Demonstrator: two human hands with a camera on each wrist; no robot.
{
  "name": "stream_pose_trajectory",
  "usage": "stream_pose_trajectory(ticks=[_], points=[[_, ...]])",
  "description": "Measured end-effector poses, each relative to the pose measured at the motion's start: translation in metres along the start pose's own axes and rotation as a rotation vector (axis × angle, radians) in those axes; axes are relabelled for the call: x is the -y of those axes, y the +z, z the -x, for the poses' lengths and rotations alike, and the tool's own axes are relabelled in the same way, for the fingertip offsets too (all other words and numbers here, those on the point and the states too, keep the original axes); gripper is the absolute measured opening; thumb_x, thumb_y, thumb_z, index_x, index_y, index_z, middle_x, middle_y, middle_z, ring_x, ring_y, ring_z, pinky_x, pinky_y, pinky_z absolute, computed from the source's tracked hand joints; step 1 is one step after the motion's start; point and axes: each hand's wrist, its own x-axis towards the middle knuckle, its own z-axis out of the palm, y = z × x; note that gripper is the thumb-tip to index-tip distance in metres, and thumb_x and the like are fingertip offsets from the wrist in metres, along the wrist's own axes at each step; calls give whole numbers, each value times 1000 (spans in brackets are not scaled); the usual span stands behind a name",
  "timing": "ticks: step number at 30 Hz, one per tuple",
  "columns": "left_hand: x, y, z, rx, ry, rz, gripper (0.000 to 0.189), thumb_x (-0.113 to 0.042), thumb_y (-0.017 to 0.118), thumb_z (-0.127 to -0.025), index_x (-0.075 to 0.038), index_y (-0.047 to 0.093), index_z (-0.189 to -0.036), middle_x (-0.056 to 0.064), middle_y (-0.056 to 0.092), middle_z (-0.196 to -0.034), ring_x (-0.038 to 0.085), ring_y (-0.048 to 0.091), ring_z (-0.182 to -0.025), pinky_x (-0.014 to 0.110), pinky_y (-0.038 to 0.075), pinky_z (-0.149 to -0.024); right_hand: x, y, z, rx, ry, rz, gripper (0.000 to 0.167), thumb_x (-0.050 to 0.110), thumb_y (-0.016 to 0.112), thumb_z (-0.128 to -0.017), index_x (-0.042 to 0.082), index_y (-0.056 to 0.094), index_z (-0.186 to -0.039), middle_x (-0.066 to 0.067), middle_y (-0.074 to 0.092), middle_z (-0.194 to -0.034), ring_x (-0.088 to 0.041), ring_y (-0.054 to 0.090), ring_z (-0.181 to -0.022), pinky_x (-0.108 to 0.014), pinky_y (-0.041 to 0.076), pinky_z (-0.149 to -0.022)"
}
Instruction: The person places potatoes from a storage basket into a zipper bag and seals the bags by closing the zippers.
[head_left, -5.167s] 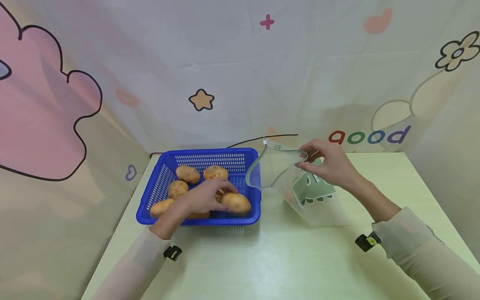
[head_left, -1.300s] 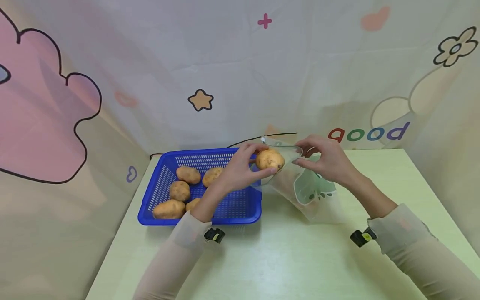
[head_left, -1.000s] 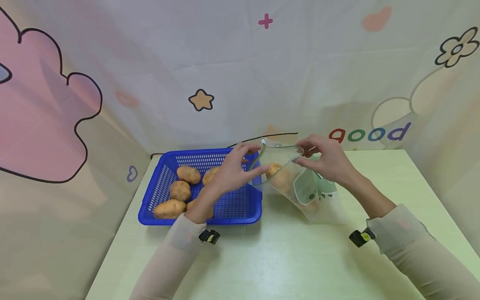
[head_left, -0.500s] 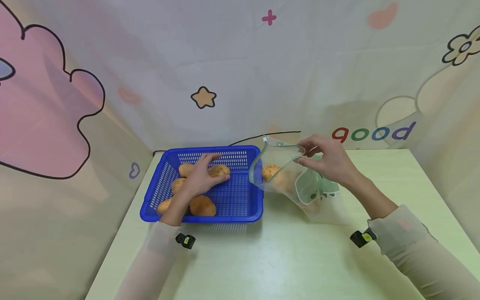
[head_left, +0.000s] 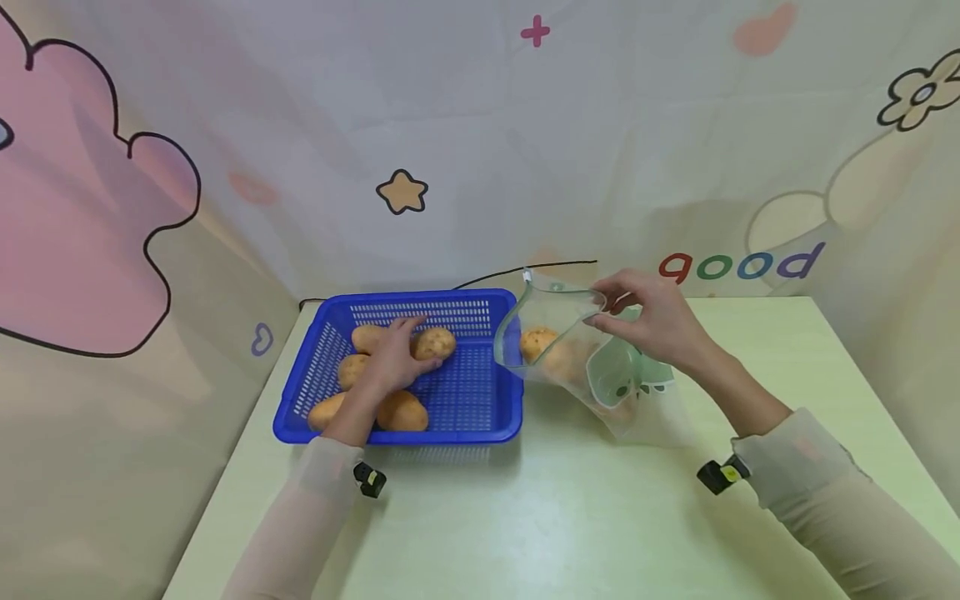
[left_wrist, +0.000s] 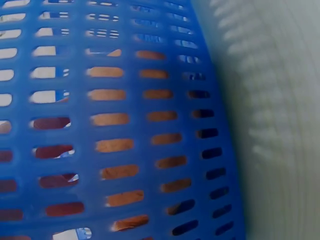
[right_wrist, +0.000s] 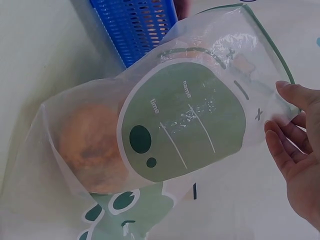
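Long pale-beige fabric slvs. are ending w/ loose cuffs; boxy black wrist cams are bearing small yellow-green marks.

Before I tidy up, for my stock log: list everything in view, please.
Basket: one, blue, left on the table
Basket potatoes: five visible, yellow-brown, in the basket
Bag: one, translucent with green print, right of the basket
Bagged potatoes: more than one, count unclear, yellow-brown
Table: one, pale green, under basket and bag
Backdrop: one, whitish with coloured drawings, behind the table
Wrist devices: two, black, one per wrist
Sleeves: two, pale, on the forearms
Left hand: one, at a basket potato
Right hand: one, pinching the bag's mouth
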Motion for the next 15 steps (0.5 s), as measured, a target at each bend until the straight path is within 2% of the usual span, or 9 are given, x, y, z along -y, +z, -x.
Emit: stream_pose_trajectory(ticks=[3,10,13,15], points=[[1,1,-3,14,11,-46,79,-24,82,-95,-5,43,-160,23,44,-157,44,45,-143,58,41,-117,0,0,-1,0,-7,-6,35,3,89,-85,1,75,-117,-5,73,-98,-20,73,-87,-18,57,-81],[2,7,-4,61,47,-150,69,-19,80,-97,-6,48,-156,24,45,-155,48,43,-142,60,41,-116,-1,0,1,1,24,-17,36,3,89,-85,1,74,-118,-4,72,-99,-18,72,-88,-20,58,-82],[2,8,-3,50,45,-145,66,-20,79,-97,-7,50,-154,24,47,-151,48,45,-139,60,43,-114,-3,0,2,7,25,-11,36,4,89,-85,2,74,-118,-3,72,-98,-19,72,-88,-25,60,-82],[1,8,-2,35,48,-113,65,-21,79,-97,-7,50,-154,24,49,-148,46,48,-137,60,44,-113,-3,1,2,3,20,-7,36,4,89,-85,2,75,-117,-3,72,-98,-19,73,-88,-24,60,-82]])
